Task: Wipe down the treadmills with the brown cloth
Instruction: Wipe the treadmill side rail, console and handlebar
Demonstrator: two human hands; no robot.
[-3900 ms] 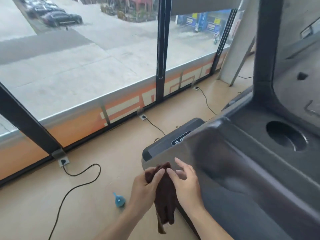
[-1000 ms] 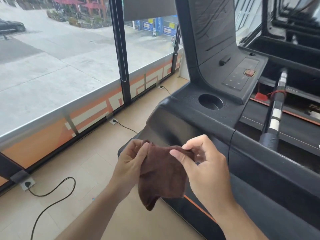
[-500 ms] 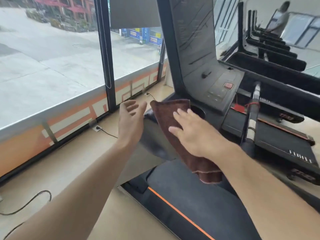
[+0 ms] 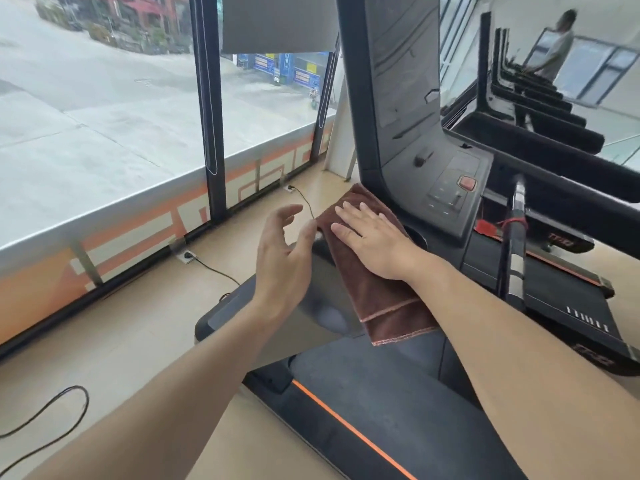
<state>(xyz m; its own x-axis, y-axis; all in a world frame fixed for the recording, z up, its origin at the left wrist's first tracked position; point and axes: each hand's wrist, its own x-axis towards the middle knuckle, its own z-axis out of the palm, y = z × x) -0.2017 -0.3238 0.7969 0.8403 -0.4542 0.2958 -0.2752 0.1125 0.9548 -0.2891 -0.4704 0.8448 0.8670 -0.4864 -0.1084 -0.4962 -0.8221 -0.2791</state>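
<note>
The brown cloth point(image 4: 384, 299) lies draped over the left end of the black treadmill console point(image 4: 446, 188), its stitched lower edge hanging toward me. My right hand point(image 4: 374, 237) lies flat on top of the cloth, palm down, fingers spread, pressing it against the console beside the upright screen post. My left hand point(image 4: 284, 261) hovers just left of the cloth with fingers apart and holds nothing. The cup hole in the console is mostly hidden by my right hand and the cloth.
The treadmill belt point(image 4: 381, 403) with an orange stripe runs below my arms. A handrail point(image 4: 516, 244) stands at right, more treadmills point(image 4: 540, 109) behind it, and a person point(image 4: 554, 50) far back. Floor-to-ceiling windows point(image 4: 104, 109) and floor power cords point(image 4: 214, 271) lie to the left.
My hands went from holding the cloth between them to my right hand laying it on the console. My left hand let go and hangs open beside it. The view drew closer to the console.
</note>
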